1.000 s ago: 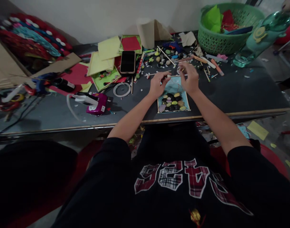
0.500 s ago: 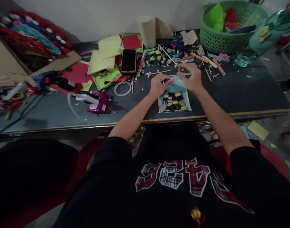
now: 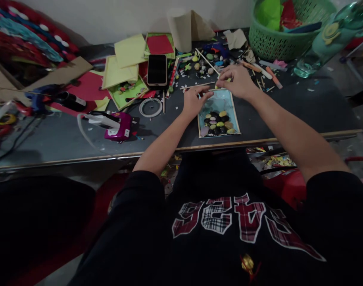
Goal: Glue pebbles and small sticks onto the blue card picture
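Observation:
On the table in front of me lies a light-blue framed panel (image 3: 233, 106). Its lower half is covered with yellow, black and mauve pebbles (image 3: 217, 123). My left hand (image 3: 195, 101) hovers at the panel's upper left corner, fingers bent and apart, with nothing visible in them. Above the top edge, my right hand (image 3: 236, 80) has its fingers pinched together. A small yellow piece (image 3: 216, 87) shows at its fingertips; its exact kind is too small to tell. A thin wooden stick (image 3: 207, 61) lies just behind that hand.
Loose pebbles and scraps litter the table behind the panel. A phone (image 3: 157, 70) rests by yellow sheets (image 3: 130, 51). To the left are a tape ring (image 3: 150, 107) and a purple device (image 3: 118, 127). A green basket (image 3: 270, 45) and a bottle (image 3: 318, 51) stand at right.
The yellow piece, earlier at my left fingertips, now shows at my right fingertips. My left fingers have parted. My right hand has moved slightly up, and the view has shifted a little.

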`<state>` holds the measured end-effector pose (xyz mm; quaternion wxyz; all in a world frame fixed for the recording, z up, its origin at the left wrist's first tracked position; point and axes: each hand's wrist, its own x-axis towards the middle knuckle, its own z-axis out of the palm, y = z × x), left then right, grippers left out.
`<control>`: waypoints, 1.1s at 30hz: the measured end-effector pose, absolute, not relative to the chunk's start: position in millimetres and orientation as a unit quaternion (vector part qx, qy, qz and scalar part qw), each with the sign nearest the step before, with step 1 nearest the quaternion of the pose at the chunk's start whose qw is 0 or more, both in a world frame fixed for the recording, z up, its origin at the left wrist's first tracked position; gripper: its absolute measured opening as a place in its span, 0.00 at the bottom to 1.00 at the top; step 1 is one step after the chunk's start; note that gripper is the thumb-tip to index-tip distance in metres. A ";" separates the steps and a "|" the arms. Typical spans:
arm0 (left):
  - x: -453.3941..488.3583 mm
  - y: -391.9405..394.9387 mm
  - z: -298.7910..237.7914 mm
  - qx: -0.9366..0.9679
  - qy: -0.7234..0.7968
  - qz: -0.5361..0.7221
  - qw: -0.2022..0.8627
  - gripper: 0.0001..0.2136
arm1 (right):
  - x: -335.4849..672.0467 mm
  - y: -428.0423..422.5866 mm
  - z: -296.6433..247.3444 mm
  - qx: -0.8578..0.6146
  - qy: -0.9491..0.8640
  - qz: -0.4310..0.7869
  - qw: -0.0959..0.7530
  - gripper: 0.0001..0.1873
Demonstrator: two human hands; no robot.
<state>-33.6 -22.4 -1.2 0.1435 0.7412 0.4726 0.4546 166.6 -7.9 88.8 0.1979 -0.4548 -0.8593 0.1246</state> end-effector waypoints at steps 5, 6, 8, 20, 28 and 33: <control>-33.7 -14.8 -8.5 0.799 0.470 0.361 0.099 0.13 | 167.8 -14.6 71.8 -0.441 -0.891 0.106 0.019 0.22; -32.8 -14.7 -9.6 0.809 0.466 0.345 0.093 0.13 | 165.7 -15.7 69.6 -0.441 -0.891 0.103 0.001 0.21; -31.4 -14.9 -11.5 0.819 0.466 0.325 0.085 0.13 | 161.3 -16.2 68.0 -0.444 -0.890 0.101 -0.028 0.18; -31.3 -11.8 -17.7 0.819 0.474 0.311 0.085 0.15 | 152.8 -12.3 90.1 -0.451 -0.877 0.115 -0.121 0.19; -31.7 -7.4 -23.5 0.800 0.470 0.351 0.126 0.12 | 132.3 -14.1 101.4 -0.461 -0.866 0.074 -0.177 0.18; -31.5 -6.5 -25.4 0.794 0.457 0.381 0.125 0.12 | 124.5 -17.8 105.9 -0.481 -0.856 0.033 -0.187 0.24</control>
